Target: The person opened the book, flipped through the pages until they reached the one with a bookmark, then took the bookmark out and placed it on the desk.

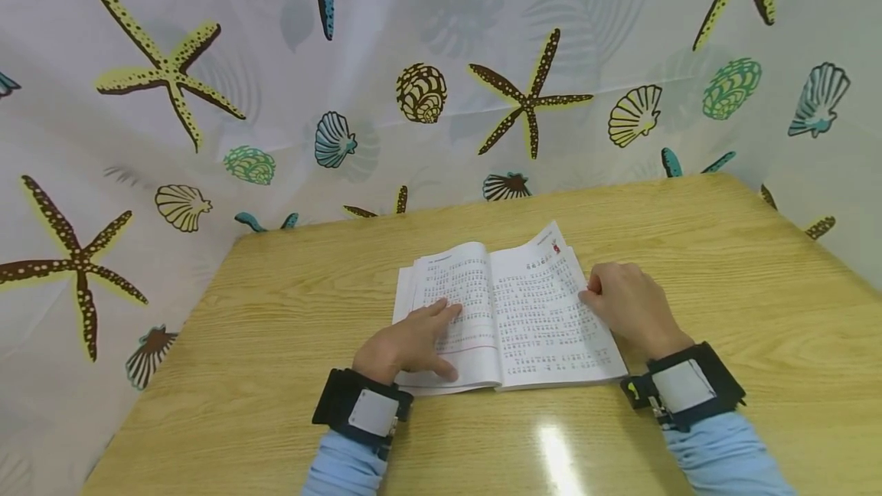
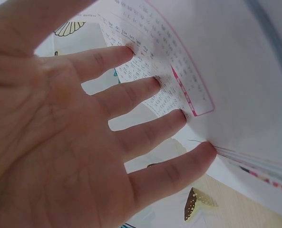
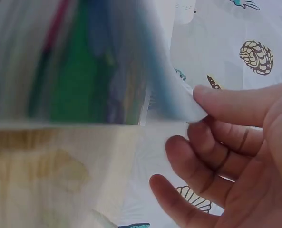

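An open book (image 1: 544, 312) with printed text lies on the wooden table, its upper right page corner lifted. My left hand (image 1: 409, 339) rests on the left page with its fingers spread; in the left wrist view the fingertips (image 2: 205, 151) touch the paper. At the right edge, my right hand (image 1: 634, 305) pinches a page (image 3: 186, 102) between thumb and index finger, as the right wrist view shows. That page bends up at the pinched edge. Blurred coloured pages (image 3: 79, 61) show beside it.
The wooden table (image 1: 296, 305) stretches out on both sides of the book. Behind it hangs a pale cloth (image 1: 441, 37) printed with starfish and shells. Each wrist wears a black strap (image 1: 689, 385) with a pale plate.
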`<state>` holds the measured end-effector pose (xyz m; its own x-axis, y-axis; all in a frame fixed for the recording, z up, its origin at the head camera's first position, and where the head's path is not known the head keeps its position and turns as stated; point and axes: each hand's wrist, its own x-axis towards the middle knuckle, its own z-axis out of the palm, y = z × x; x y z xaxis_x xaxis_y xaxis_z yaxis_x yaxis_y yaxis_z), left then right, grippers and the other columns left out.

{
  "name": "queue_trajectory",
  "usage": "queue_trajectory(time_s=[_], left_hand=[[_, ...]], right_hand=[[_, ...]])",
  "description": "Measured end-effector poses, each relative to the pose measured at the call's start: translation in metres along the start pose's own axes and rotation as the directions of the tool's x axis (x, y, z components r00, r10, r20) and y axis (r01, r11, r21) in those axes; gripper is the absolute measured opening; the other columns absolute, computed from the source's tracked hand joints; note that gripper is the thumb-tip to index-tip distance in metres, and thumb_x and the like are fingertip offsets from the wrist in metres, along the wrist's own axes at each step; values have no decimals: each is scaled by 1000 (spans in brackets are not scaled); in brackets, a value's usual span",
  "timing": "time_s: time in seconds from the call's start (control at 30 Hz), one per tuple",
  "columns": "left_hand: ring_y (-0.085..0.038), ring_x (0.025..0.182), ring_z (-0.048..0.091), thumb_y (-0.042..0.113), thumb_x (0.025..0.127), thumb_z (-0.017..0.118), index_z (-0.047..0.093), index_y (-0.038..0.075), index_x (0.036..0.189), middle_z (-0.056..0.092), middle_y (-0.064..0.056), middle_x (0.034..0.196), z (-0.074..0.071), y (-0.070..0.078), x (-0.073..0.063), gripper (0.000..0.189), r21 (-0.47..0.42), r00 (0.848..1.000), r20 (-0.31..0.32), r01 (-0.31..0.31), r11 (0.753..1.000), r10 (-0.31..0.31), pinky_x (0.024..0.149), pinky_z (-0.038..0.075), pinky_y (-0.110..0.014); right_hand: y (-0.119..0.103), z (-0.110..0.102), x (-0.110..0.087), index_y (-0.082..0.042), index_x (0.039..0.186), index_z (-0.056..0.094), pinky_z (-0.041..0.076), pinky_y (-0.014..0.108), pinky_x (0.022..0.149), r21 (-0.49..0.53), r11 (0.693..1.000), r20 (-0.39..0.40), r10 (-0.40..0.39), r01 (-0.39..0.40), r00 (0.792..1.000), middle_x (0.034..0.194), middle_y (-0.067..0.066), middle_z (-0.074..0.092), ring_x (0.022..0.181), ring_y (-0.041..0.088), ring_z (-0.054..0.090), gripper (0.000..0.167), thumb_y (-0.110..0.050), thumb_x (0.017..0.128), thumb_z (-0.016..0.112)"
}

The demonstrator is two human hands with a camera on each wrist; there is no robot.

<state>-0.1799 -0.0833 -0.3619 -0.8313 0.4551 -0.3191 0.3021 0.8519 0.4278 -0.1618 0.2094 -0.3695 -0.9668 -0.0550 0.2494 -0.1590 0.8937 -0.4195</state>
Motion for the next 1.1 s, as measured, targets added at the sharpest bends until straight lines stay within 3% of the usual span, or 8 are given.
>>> queue_trajectory(time_s=[0.3, 0.37, 0.53, 0.77, 0.87, 0.93, 1.03, 1.1], left_hand=[[-34, 151, 24, 18, 77, 90, 39, 12, 157, 28, -12, 165, 0, 0, 0, 95, 5, 1000, -3, -1, 1000, 1, 118, 28, -55], [-34, 151, 24, 18, 77, 90, 39, 12, 157, 28, -12, 165, 0, 0, 1, 95, 7, 1000, -1, -4, 1000, 4, 118, 28, -54], [-35, 151, 25, 17, 77, 91, 39, 11, 157, 29, -13, 164, -1, 2, 0, 95, 11, 1000, -3, -13, 1000, 13, 118, 28, -55], [-35, 151, 25, 17, 77, 91, 39, 10, 157, 28, -13, 164, -2, 4, -1, 96, 12, 1000, -2, -14, 1000, 14, 118, 28, -54], [-34, 151, 24, 17, 77, 90, 38, 11, 157, 28, -12, 165, -1, 3, -1, 96, 14, 1000, 1, -8, 1000, 8, 118, 27, -54], [-34, 151, 24, 17, 77, 90, 38, 11, 157, 28, -12, 165, -2, 3, 0, 96, 15, 1000, 1, -7, 1000, 7, 118, 27, -54], [-35, 151, 24, 17, 77, 90, 38, 11, 157, 28, -13, 165, -2, 3, 0, 95, 13, 1000, 2, -7, 1000, 7, 118, 27, -54], [-35, 151, 24, 17, 78, 90, 38, 11, 158, 27, -12, 165, -2, 2, 0, 95, 10, 1000, 5, -7, 1000, 7, 118, 27, -54]], right_hand=[[3, 0, -2, 9, 101, 74, 35, 27, 45, -143, 989, 46, -31, 38, 998, 66, 7, 54, 53, 18, 48, 20, -8, 98, 64], [4, 1, -2, 8, 97, 73, 34, 27, 45, -153, 987, 38, -34, 40, 999, 65, 6, 53, 53, 18, 48, 19, -10, 97, 66], [5, 2, -2, 3, 83, 64, 37, 31, 49, -72, 997, -11, -28, 27, 1000, 67, 8, 54, 57, 20, 49, 14, -4, 91, 72], [6, 2, 1, 5, 85, 64, 39, 31, 52, -7, 999, -16, -35, 35, 999, 69, 9, 57, 60, 21, 50, 10, 0, 92, 69], [3, 1, 2, 8, 95, 67, 40, 31, 55, 121, 992, 43, -52, 47, 998, 72, 8, 57, 63, 20, 52, 18, -8, 101, 60], [-2, 0, 3, 9, 112, 67, 47, 34, 62, 271, 961, 120, -81, 46, 989, 81, 10, 62, 72, 23, 58, 33, -18, 108, 48], [-11, 3, 3, 12, 133, 58, 53, 50, 89, 461, 887, 224, -158, 39, 962, 110, 24, 68, 105, 38, 65, 49, -24, 113, 32], [-17, 8, 3, 12, 138, 55, 48, 56, 99, 468, 879, 263, -230, 85, 937, 123, 26, 65, 117, 41, 61, 49, -23, 112, 32]])
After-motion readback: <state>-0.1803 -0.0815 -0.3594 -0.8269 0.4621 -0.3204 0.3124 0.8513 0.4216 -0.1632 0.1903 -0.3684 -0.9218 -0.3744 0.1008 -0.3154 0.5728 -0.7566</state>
